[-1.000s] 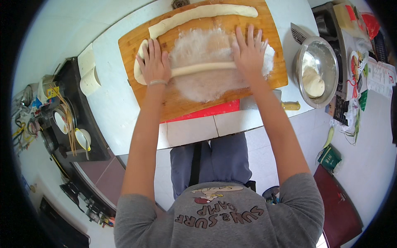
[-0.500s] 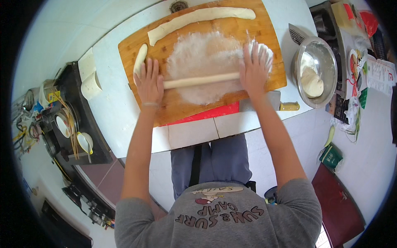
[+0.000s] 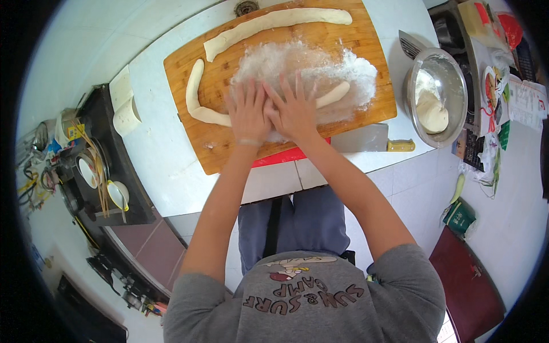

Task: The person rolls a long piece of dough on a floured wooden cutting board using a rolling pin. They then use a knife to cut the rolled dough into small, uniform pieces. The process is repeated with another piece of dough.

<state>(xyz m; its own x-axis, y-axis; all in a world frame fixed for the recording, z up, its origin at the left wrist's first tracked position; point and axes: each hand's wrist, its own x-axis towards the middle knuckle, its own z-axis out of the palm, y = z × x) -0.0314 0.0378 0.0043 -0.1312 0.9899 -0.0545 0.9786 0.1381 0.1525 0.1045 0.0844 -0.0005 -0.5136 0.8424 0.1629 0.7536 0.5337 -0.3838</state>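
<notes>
A long dough rope (image 3: 213, 117) lies bent across the wooden board (image 3: 220, 146). Its left part curves upward, and its right end shows beyond my right hand. My left hand (image 3: 250, 111) and my right hand (image 3: 293, 111) rest flat, side by side, over the middle of the rope and hide that stretch. Both hands are open, fingers stretched out and pointing away from me. White flour (image 3: 354, 77) is spread over the board beyond and beside the hands. A thicker strip of dough (image 3: 274, 21) lies along the board's far edge.
A cleaver (image 3: 366, 140) lies at the board's near right edge, beside a red sheet (image 3: 280, 156) under the board. A metal bowl (image 3: 412, 106) holding a lump of dough (image 3: 432, 114) stands at the right, next to a slotted spatula (image 3: 409, 44). Bowls and chopsticks (image 3: 102, 188) are at the left.
Both hands have moved inward from the rope's two sides to meet at its middle. The rope's left part now curves in one bend, and its right end has turned upward.
</notes>
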